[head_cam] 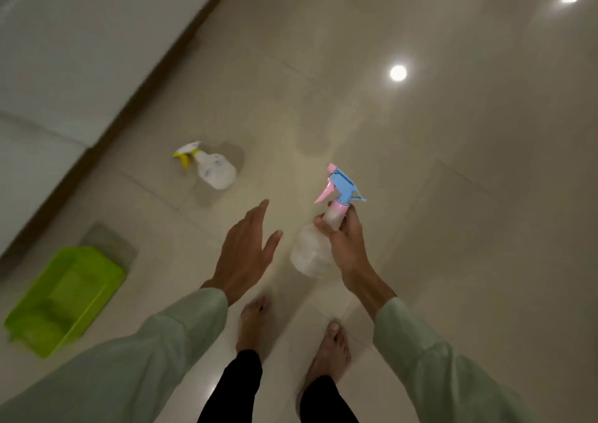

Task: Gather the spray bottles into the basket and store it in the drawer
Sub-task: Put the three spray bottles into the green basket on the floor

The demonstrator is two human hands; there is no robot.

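My right hand [343,244] grips the neck of a clear spray bottle [309,254] with a blue and pink trigger head, held above the floor. My left hand [246,254] is beside it, fingers spread, holding nothing. A second clear spray bottle [215,167] with a white and yellow trigger head lies on its side on the floor, ahead of my left hand. A lime green plastic basket [64,296] stands on the floor at the lower left, apart from both bottles; nothing shows inside it.
White cabinet fronts [81,50] with a dark base strip run along the left. The floor is glossy beige tile [453,196] with ceiling-light reflections. My bare feet [255,322] stand below my hands. The picture is blurred by motion.
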